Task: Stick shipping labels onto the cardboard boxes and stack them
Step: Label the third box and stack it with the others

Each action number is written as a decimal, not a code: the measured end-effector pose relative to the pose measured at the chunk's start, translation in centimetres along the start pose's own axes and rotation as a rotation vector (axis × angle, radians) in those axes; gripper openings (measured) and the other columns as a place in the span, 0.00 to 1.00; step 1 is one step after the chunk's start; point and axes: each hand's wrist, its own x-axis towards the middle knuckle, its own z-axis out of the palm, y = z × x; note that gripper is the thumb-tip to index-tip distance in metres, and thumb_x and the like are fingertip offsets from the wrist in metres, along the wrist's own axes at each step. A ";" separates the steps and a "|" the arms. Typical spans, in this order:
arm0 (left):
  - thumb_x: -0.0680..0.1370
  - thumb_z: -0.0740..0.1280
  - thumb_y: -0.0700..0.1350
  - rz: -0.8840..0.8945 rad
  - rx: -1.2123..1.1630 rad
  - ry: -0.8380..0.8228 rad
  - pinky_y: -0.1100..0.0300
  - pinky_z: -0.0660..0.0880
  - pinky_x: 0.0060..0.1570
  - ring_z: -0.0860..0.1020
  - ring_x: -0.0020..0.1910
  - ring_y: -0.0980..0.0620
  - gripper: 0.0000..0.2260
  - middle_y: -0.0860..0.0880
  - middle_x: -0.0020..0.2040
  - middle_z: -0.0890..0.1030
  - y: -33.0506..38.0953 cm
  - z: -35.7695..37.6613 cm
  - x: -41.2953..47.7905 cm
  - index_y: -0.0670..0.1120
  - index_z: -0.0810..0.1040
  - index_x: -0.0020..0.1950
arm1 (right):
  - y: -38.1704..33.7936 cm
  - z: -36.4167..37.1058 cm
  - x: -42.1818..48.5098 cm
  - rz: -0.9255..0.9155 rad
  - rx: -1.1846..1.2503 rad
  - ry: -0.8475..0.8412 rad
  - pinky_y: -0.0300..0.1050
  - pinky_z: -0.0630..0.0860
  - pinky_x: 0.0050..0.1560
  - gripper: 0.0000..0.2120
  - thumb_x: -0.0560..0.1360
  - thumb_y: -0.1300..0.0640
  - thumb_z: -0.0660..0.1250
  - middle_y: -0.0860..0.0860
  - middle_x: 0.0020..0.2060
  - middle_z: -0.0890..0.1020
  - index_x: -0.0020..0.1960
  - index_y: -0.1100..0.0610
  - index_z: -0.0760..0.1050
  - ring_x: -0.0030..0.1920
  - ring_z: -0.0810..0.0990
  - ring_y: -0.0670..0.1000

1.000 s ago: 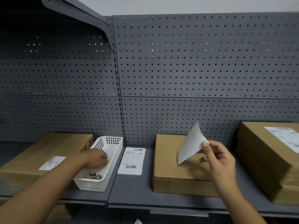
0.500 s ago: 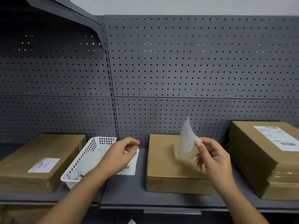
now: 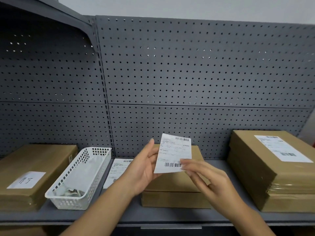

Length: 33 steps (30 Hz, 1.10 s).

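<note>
A grey pegboard wall (image 3: 187, 74) fills the upper two thirds of the frame, and a grey shelf (image 3: 119, 217) runs across the bottom. At lower right sits the right stack (image 3: 265, 176) of flat cardboard boxes, with a printed label on its top box, so this is likely the pile for finished boxes. At lower left is the left stack (image 3: 42, 160), which carries only a small handwritten slip (image 3: 26, 180) and is probably the supply waiting for labels. Between them, at lower centre, the middle box (image 3: 175, 198) lies alone with its top bare, apparently set apart to take the next label. Left of it a white plastic basket (image 3: 81, 178) holds crumpled scraps, perhaps peeled backing kept off the shelf. The person's left hand (image 3: 144, 169) is spread, palm toward the camera, its straight fingers touching the left edge of a shipping label (image 3: 173, 154). The right hand (image 3: 209, 181) is blurred, and its fingertips cover the label's lower right corner and seem to pinch it. The label is held upright in the air just above the middle box with its print facing the camera, probably to square it up before pressing it down. A spare label sheet (image 3: 117, 169) lies flat on the shelf between the basket and the box, within easy reach.
</note>
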 end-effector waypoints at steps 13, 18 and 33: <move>0.82 0.69 0.38 0.197 0.184 0.127 0.45 0.80 0.63 0.85 0.59 0.45 0.10 0.45 0.57 0.87 -1.1 2.0 1.2 0.43 0.80 0.63 | 2.4 -0.2 1.1 0.458 0.484 0.213 0.53 0.82 0.56 0.16 0.79 0.61 0.70 0.52 0.54 0.86 0.65 0.50 0.80 0.53 0.84 0.57; 0.79 0.73 0.39 0.270 0.353 0.136 0.51 0.80 0.62 0.85 0.58 0.49 0.11 0.48 0.57 0.87 -1.3 1.6 1.7 0.48 0.84 0.60 | 4.4 -0.5 2.0 0.496 0.459 0.194 0.48 0.82 0.49 0.17 0.77 0.68 0.71 0.53 0.46 0.86 0.61 0.51 0.83 0.44 0.83 0.56; 0.68 0.82 0.34 0.271 0.778 0.123 0.58 0.82 0.57 0.85 0.56 0.55 0.32 0.51 0.62 0.82 -1.5 -1.2 4.4 0.56 0.76 0.65 | 8.8 1.8 2.7 0.607 0.475 0.056 0.47 0.82 0.56 0.24 0.72 0.62 0.78 0.50 0.51 0.86 0.66 0.52 0.78 0.51 0.84 0.56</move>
